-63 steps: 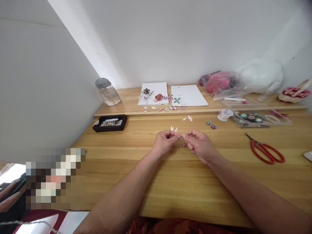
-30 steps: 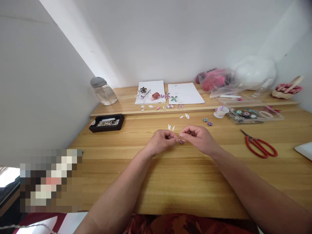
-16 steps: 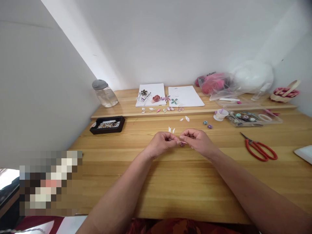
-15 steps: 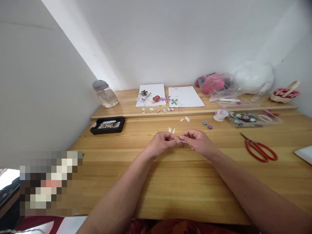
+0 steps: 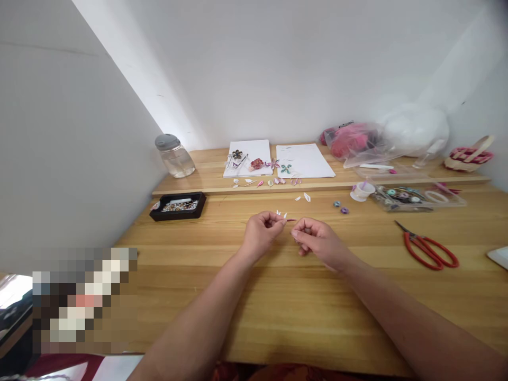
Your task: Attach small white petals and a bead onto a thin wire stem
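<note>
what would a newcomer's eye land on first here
Probably the red-handled metal scissors, at right on the brown wooden table. At centre, the left hand pinches a thin purplish strip beside the right hand. Behind, a red rosette-shaped flower lies on white paper.

Shelf point(image 5: 208, 164) along the table's point(image 5: 178, 307) rear, wall point(image 5: 254, 74) behind. On it, left to right: bottle point(image 5: 177, 160), left paper stack point(image 5: 254, 148), right paper stack point(image 5: 311, 161), bag point(image 5: 353, 143), basket point(image 5: 468, 159). Flower point(image 5: 257, 164) on the left stack. On the table: tray point(image 5: 178, 214) in front of bottle; far right, box point(image 5: 436, 206), spool point(image 5: 362, 191) at its left, scissors point(image 5: 431, 251) before it. Between tray and scissors: left hand point(image 5: 260, 233), a piece point(image 5: 291, 220) at its fingertips, right hand point(image 5: 315, 238) just beside.
</note>
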`<state>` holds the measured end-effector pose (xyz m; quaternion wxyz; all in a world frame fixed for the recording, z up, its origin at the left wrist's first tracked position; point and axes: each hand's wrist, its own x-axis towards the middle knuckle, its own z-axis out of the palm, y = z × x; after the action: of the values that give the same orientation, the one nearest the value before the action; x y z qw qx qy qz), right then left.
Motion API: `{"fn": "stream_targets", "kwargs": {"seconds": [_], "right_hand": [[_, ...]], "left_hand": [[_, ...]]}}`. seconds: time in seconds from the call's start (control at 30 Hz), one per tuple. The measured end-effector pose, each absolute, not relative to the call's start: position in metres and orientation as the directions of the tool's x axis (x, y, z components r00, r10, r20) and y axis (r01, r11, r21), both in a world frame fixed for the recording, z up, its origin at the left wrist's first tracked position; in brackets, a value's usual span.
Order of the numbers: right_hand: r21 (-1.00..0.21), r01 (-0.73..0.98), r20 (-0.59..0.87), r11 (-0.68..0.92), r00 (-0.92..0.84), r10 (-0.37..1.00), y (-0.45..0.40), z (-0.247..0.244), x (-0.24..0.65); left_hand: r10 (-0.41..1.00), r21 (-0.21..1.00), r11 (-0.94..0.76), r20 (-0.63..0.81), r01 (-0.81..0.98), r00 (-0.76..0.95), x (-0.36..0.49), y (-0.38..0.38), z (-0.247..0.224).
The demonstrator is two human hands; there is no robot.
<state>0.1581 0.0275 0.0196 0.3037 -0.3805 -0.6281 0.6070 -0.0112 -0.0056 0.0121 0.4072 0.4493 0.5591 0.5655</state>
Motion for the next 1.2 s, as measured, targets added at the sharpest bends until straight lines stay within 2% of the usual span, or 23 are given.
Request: {"fn": "stream_targets", "kwargs": {"seconds": [0.17, 0.23, 0.37, 0.53, 0.6, 0.73, 0.83, 0.97, 1.07, 1.2], "right_hand": [[-0.928, 0.230, 0.136, 0.293, -0.523, 0.842, 0.026, 0.024, 0.163], [-0.898, 0.248, 0.193, 0.362, -0.518, 0.833, 0.028, 0.025, 0.166], [-0.939, 0.200, 0.135, 0.280, -0.534, 0.835, 0.037, 0.029, 0.170], [-0.988, 0.118, 0.020, 0.103, -0.558, 0.829, 0.044, 0.029, 0.170], [-0.992, 0.116, -0.031, 0.039, -0.547, 0.837, 0.044, 0.027, 0.168], [-0.988, 0.150, -0.103, -0.028, -0.526, 0.844, 0.040, 0.020, 0.163], [-0.983, 0.186, -0.093, 0.012, -0.545, 0.833, 0.036, 0.016, 0.160], [-0.957, 0.218, 0.036, 0.190, -0.564, 0.825, 0.031, 0.018, 0.161], [-0.931, 0.232, 0.119, 0.281, -0.536, 0.836, 0.028, 0.022, 0.164], [-0.910, 0.235, 0.178, 0.342, -0.524, 0.833, 0.031, 0.025, 0.169]], "left_hand": [[0.976, 0.969, -0.036, 0.087, 0.244, -0.200, -0.011, -0.008, 0.015], [0.989, 0.952, -0.023, 0.067, 0.304, -0.135, -0.011, -0.010, 0.018], [1.000, 0.951, -0.009, 0.002, 0.309, 0.024, -0.012, -0.015, 0.024], [0.987, 0.989, 0.045, -0.066, 0.142, 0.146, -0.014, -0.019, 0.030], [0.990, 0.997, 0.052, -0.059, 0.063, 0.126, -0.014, -0.018, 0.031], [0.998, 0.997, 0.055, -0.056, -0.061, -0.025, -0.012, -0.013, 0.026], [0.987, 0.994, 0.041, -0.056, -0.097, -0.148, -0.011, -0.009, 0.021], [0.969, 0.999, 0.012, -0.021, -0.040, -0.247, -0.011, -0.006, 0.017], [0.974, 0.997, 0.013, 0.004, 0.070, -0.228, -0.013, -0.007, 0.017], [0.994, 0.977, 0.028, -0.006, 0.212, -0.105, -0.014, -0.011, 0.021]]}}
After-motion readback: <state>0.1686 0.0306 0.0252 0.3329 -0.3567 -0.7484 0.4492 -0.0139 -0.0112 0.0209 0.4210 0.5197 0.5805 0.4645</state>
